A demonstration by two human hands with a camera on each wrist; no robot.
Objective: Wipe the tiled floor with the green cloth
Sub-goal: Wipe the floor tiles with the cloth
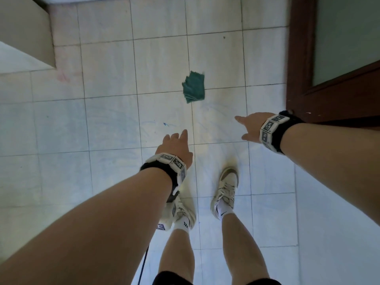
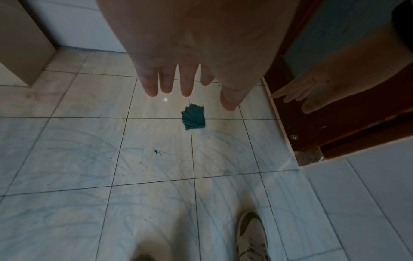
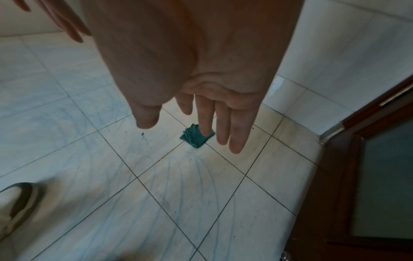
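Floor point(image 1: 111, 124): pale tiles, faint blue streaks all over. Cloth point(image 1: 194, 87) lies folded on a grout line, ahead of both feet, well apart from either hand.

Left hand point(image 1: 174, 147) and right hand point(image 1: 251, 126): both empty, fingers straight and spread, held above the floor.

Step in hand, as I judge: stoop and take the cloth. Best gripped flat under the palm so the folds stay stacked, then swept in overlapping passes.

Around: door point(image 1: 329, 64) to the right, near the cloth; shoes point(image 1: 227, 190) on streaked tiles; small blue blot point(image 1: 165, 124), left of the cloth. Door edge may cramp rightward strokes.
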